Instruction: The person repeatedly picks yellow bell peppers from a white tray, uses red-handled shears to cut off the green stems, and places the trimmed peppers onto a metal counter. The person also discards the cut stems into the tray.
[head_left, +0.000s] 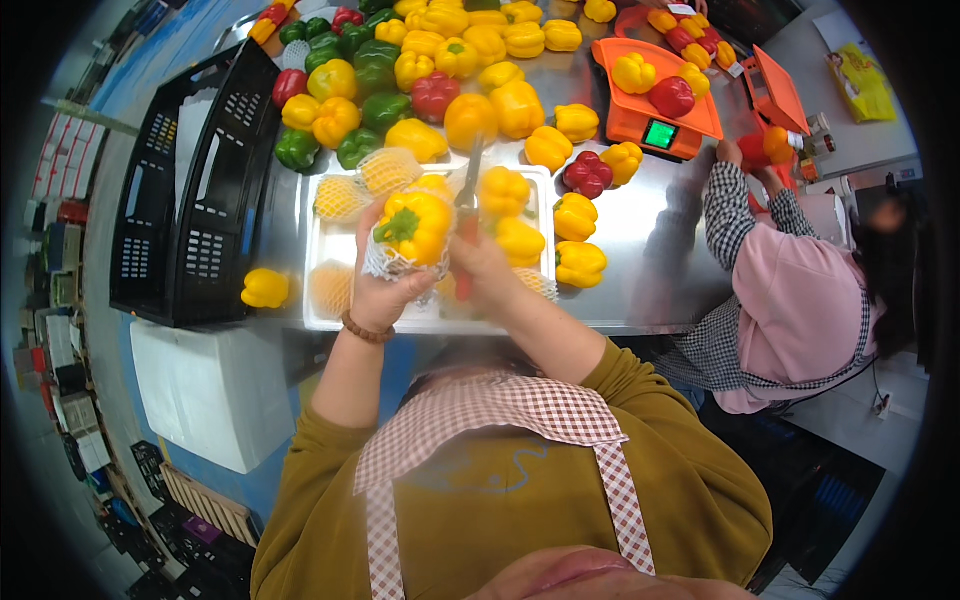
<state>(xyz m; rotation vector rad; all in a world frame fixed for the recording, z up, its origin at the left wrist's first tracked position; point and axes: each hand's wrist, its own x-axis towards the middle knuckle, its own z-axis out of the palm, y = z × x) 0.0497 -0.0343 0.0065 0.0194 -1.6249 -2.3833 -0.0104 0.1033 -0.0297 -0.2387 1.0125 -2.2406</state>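
Observation:
My left hand (390, 289) holds a yellow bell pepper (427, 225) with its green stem towards me, its lower part in a white foam net (397, 264). Close beside it, my right hand (484, 274) grips the red handle of a knife or similar metal tool (469, 187), blurred, its blade pointing away from me. Both hands are over a white tray (330, 251) that holds yellow peppers, some bare (504, 192) and some in foam nets (341, 198). Part of the tray's contents is hidden under my hands.
Many yellow, green and red peppers (517, 109) lie behind the tray on the metal table (637, 277). A black crate (202, 195) stands at left, an orange scale (652, 120) with peppers at back right. At right a co-worker (795, 292) handles peppers.

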